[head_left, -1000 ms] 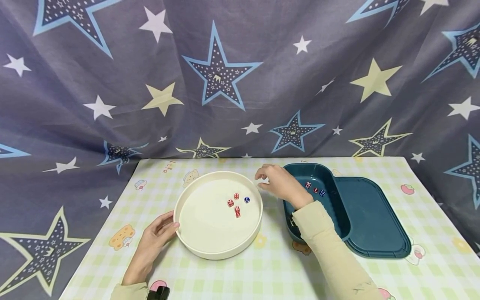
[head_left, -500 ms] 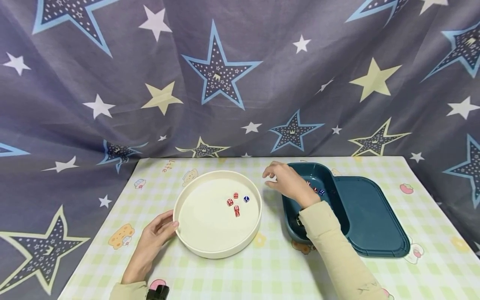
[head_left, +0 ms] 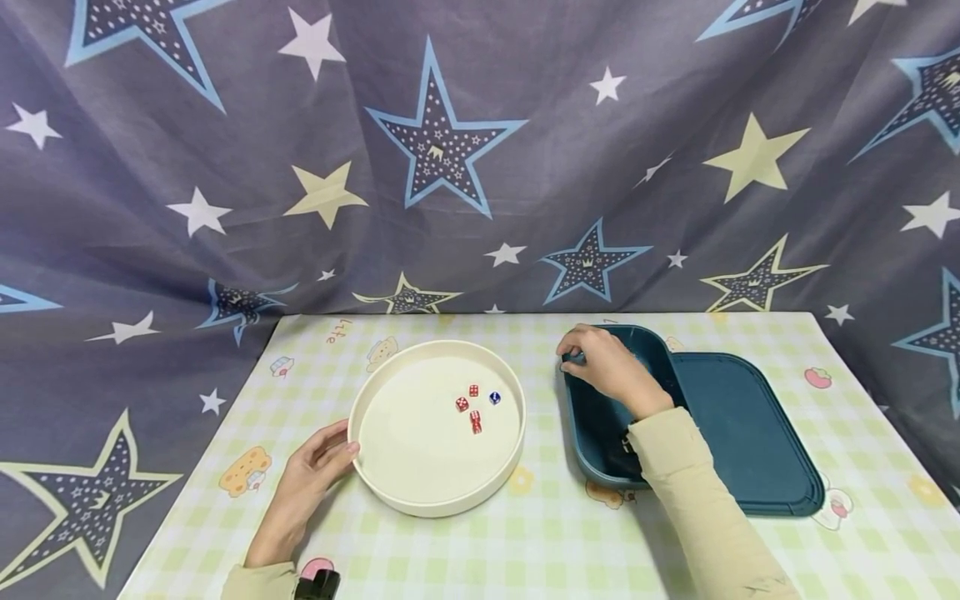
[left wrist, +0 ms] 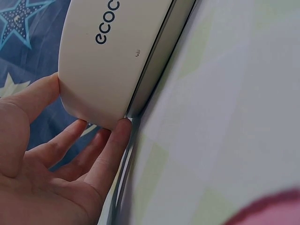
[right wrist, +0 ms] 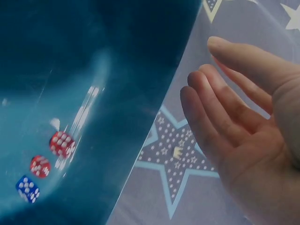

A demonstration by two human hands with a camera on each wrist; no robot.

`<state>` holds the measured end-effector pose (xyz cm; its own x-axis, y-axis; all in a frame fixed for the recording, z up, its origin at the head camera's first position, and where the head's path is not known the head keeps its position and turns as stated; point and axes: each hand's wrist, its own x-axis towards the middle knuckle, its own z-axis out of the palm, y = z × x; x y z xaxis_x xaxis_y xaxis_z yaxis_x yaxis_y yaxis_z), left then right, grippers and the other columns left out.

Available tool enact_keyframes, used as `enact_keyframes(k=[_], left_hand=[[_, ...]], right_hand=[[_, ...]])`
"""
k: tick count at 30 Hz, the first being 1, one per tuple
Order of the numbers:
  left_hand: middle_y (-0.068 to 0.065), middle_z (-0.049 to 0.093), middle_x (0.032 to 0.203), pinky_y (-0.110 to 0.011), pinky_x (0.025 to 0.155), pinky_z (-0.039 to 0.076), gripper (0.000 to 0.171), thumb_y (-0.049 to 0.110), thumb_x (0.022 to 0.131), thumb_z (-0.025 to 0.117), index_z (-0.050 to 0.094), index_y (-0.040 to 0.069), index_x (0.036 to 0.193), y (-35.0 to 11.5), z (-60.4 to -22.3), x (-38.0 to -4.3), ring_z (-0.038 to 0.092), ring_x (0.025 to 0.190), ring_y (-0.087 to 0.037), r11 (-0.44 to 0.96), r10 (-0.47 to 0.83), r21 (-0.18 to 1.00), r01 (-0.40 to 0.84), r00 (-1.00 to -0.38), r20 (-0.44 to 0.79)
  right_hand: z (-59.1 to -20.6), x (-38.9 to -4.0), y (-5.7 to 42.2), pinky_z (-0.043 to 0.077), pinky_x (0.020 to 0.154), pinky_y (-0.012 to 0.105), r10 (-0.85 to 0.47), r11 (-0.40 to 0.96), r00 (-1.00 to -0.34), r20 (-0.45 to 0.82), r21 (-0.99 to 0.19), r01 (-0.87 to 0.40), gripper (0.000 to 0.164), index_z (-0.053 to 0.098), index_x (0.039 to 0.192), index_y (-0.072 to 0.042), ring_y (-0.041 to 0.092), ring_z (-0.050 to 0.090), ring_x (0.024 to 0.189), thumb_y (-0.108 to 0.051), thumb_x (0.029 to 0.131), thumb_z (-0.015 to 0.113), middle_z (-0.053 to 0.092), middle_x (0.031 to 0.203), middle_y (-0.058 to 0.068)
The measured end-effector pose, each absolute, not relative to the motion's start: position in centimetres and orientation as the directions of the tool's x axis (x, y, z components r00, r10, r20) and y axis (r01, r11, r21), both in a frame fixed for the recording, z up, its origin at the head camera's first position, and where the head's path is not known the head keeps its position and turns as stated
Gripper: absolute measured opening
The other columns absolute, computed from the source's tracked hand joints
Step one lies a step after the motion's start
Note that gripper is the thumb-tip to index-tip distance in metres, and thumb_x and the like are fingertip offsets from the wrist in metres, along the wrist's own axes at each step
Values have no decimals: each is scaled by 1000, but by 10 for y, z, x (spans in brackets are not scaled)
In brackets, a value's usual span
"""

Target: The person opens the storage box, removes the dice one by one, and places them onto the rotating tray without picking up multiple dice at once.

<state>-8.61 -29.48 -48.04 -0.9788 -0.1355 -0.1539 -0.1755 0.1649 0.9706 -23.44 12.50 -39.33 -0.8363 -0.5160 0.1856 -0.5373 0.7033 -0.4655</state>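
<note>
My left hand (head_left: 311, 479) holds the left side of a round cream tray (head_left: 397, 500); in the left wrist view the thumb and fingertips bear on its outer wall (left wrist: 108, 70), which has lettering. Several red dice (head_left: 461, 404) and one blue die (head_left: 494, 398) lie in the right part of the tray. Loosely curved and holding nothing, my right hand (head_left: 611, 367) hovers over the left edge of a dark teal box (head_left: 600, 462). Two red dice (right wrist: 62, 144) and a blue die (right wrist: 28, 189) show inside the box in the right wrist view; the hand hides them from the head view.
A flat teal lid (head_left: 750, 442) lies against the right side of the box. A checked cloth (head_left: 510, 550) covers the table, and a star-patterned curtain (head_left: 480, 233) hangs behind it. Some table separates tray and box.
My right hand has moved right, from beside the tray's rim to above the box. The left hand, the tray and its dice have stayed in place.
</note>
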Motion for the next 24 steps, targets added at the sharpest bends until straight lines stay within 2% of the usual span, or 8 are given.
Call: enact_keyframes(k=[17,24], left_hand=[[-17,45,146,-17,93,54,62,27,96,68,41,6,148,-294,-479,-87,59,111,5,163,-146,969,-188,-976,-165],[-16,45,147,-17,93,54,64,28,96,67,40,6,149,-295,-479,-87,58,111,6,161,-141,968,-192,-975,-170]], right_hand=[[-407,-240,164,57,81,46,-485,755,-868,104,-452,-476,29,69,113,2,35,62,100,-1,85,76,63,109,19],[-414,-246,173,56,77,45,-475,770,-876,78,-444,-458,29,68,112,4,32,61,92,-1,84,77,63,103,20]])
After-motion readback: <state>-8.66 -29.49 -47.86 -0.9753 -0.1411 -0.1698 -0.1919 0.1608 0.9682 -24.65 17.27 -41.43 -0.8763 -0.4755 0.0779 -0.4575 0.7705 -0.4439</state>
